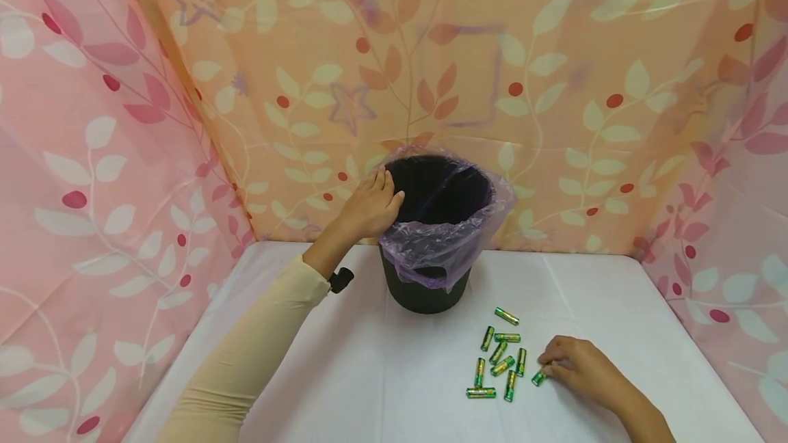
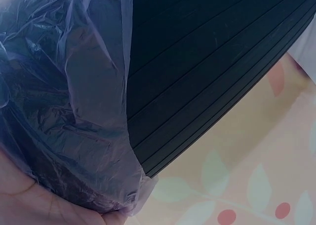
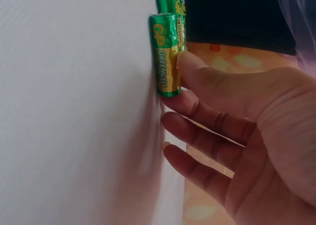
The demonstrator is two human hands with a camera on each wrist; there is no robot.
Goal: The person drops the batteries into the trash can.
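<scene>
A black bin [image 1: 425, 299] stands on the white table, lined with a thin purple plastic bag [image 1: 425, 251] folded over its rim. My left hand [image 1: 369, 207] rests on the bin's left rim, over the bag; its palm edge lies against the plastic [image 2: 94, 151] in the left wrist view. Down at the right, my right hand [image 1: 579, 368] pinches a green and gold battery [image 1: 539, 377] between thumb and forefinger, close over the table. The right wrist view shows this battery [image 3: 165, 57] upright in the picture, the other fingers loosely bent below it.
Several more green batteries [image 1: 503, 365] lie scattered on the white table [image 1: 345, 374], between the bin and my right hand. A small black device [image 1: 340, 279] shows under my left wrist. Flowered curtains [image 1: 295, 53] enclose the back and both sides.
</scene>
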